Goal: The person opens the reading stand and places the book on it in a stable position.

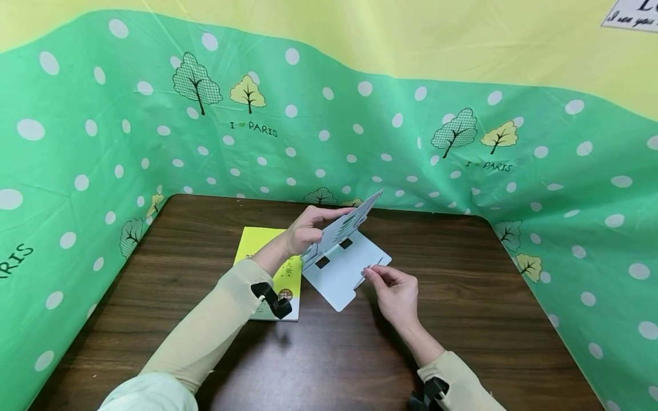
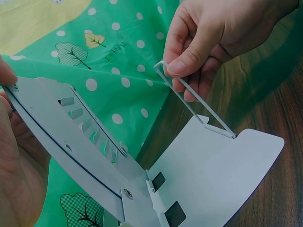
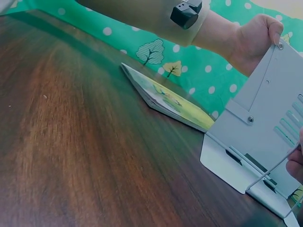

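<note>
Pinching the wire loop (image 2: 206,108) at the pale stand's (image 1: 352,265) four-o'clock edge with the right hand (image 1: 400,294); pinching the raised plate's (image 1: 341,230) edge with the left hand (image 1: 305,231) at ten. Placed near the table's (image 1: 478,308) middle. Close by at nine, yellow book (image 1: 293,277). Broad room toward three and six; green cloth (image 1: 360,137) past the far edge at twelve.
</note>
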The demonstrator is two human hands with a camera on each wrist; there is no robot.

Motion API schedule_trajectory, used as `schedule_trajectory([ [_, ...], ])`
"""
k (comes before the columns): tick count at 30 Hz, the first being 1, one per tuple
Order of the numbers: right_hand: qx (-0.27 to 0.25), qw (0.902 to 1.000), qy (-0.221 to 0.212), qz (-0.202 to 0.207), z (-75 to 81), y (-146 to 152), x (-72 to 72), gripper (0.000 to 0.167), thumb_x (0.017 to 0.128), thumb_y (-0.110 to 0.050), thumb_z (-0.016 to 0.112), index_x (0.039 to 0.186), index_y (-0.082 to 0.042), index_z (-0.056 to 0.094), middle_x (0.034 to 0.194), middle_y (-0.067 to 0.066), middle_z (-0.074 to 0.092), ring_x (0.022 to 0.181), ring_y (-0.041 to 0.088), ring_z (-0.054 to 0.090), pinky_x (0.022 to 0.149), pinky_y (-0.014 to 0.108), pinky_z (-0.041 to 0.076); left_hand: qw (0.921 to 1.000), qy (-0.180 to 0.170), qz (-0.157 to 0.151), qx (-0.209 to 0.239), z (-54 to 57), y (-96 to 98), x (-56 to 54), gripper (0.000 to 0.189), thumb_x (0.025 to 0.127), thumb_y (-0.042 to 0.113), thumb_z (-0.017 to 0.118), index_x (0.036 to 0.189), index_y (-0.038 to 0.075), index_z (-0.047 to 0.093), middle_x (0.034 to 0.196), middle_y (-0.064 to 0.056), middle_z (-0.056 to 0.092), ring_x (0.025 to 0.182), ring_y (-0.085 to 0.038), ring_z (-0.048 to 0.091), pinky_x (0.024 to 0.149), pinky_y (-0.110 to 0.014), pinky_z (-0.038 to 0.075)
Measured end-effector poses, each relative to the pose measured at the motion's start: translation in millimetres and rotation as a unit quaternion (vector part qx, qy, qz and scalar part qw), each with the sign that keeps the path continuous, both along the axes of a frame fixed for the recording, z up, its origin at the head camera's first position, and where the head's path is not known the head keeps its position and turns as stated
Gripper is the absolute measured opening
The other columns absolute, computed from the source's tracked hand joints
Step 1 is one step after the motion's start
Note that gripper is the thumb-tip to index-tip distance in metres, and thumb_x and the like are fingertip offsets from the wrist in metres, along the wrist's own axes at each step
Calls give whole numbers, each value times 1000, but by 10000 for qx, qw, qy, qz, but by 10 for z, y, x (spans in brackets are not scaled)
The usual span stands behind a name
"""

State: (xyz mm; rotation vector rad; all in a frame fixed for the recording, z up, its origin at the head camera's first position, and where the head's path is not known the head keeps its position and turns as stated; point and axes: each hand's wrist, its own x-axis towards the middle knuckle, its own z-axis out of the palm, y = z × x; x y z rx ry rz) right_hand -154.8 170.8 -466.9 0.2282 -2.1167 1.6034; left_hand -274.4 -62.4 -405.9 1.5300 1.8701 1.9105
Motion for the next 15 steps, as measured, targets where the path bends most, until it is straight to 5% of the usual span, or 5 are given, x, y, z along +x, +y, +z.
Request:
schedule_trajectory([
  [3,-53,10000,-6,41,-71,25,-55,7,85,12,82,89,6,81,85,17,78,73,30,76,65,15,56,10000,39,-1,-4,8,0,3,89,63,8,41,147,-18,47,143,-41,51,132,-55,54,102,-67,47],
  [8,-196,9996,26,221,-88,29,-96,6,87,8,84,91,5,82,85,16,78,76,17,76,69,18,59,10000,-36,-15,-32,1,5,-1,88,64,9,42,147,-19,46,145,-38,52,134,-34,59,104,-58,49],
  [15,-162,9995,-156,240,-54,-23,-138,5,86,13,81,90,10,79,84,22,77,74,26,76,68,18,58,9998,-4,26,-192,11,22,30,91,63,16,44,148,-17,48,147,-33,54,132,-29,58,106,-45,49],
])
